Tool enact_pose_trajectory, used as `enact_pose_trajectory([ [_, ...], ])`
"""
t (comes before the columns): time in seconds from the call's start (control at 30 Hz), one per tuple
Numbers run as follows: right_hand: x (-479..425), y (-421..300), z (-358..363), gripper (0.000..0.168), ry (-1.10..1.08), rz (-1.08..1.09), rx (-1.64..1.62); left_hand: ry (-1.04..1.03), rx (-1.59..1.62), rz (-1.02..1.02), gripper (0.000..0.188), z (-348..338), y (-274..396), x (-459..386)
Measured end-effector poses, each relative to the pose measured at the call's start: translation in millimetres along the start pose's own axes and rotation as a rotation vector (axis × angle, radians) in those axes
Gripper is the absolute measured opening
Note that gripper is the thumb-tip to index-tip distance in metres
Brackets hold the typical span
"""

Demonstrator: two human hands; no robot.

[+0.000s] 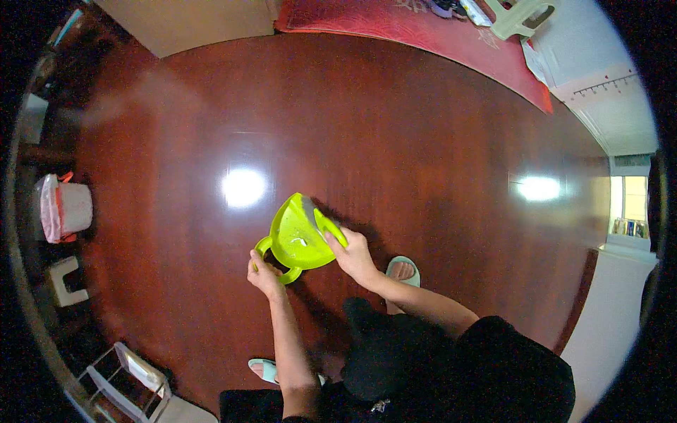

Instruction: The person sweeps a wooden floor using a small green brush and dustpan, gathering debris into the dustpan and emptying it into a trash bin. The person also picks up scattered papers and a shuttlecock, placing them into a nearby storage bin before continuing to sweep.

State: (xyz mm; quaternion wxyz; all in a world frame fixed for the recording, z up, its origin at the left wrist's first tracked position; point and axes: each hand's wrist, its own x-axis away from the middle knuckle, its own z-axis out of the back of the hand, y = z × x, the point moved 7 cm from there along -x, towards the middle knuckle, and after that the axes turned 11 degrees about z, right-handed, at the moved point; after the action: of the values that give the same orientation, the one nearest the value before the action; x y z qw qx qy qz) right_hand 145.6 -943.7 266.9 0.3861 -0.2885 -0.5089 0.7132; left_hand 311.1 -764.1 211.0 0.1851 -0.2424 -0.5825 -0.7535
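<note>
My left hand [266, 275] grips the ring-shaped handle of a lime-green plastic dustpan [296, 238], held above the dark red wood floor. In my right hand [353, 254] is the green handle of a small hand brush [330, 227]. Its grey bristles lie against the right side of the pan, partly hidden by the handle. Small bits of debris and a white scrap [299, 242] rest in the pan.
At the left stand a lined waste bin [76, 207] and a white stool [69, 283]; a chair [140, 370] is lower left. A red mat [423, 37] lies at the top, with a plastic stool [521, 16] near its edge. My slippered feet are below.
</note>
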Motion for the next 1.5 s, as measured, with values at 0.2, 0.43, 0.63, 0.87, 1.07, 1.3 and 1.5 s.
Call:
enact_pose_trajectory([
  [0.2, -15.7, -39.2, 94.0, 0.024, 0.097, -0.174, 0.196, -0.016, 0.085, 0.103, 0.033, 9.4, 1.5, -1.5],
  [0.43, -96.9, 52.8, 118.1, 0.032, -0.007, -0.114, 0.354, 0.067, 0.077, 0.015, 0.035, 4.2, 8.3, 16.1],
  [0.63, -43.0, -7.8, -26.2, 0.023, -0.507, 0.153, 0.137, 0.125, 0.135, 0.044, 0.035, 13.6, -1.7, 11.5],
  [0.87, -69.8, -40.2, 36.9, 0.024, -0.26, 0.212, 0.214, 0.149, 0.113, 0.128, 0.032, 29.7, -15.3, 5.6],
  [1.07, -108.5, 1.5, 30.7, 0.03, -0.36, 0.221, 0.488, 0.126, 0.154, 0.147, 0.03, 12.6, -9.8, 10.5],
  [1.3, -39.3, -38.5, -3.7, 0.018, -0.471, 0.064, 0.043, 0.092, 0.218, 0.157, 0.029, 26.6, -21.5, 8.3],
  [1.5, -140.8, -54.0, 37.8, 0.024, -0.214, 0.304, 0.196, 0.16, 0.437, 0.223, 0.031, 41.0, -19.8, 6.8],
])
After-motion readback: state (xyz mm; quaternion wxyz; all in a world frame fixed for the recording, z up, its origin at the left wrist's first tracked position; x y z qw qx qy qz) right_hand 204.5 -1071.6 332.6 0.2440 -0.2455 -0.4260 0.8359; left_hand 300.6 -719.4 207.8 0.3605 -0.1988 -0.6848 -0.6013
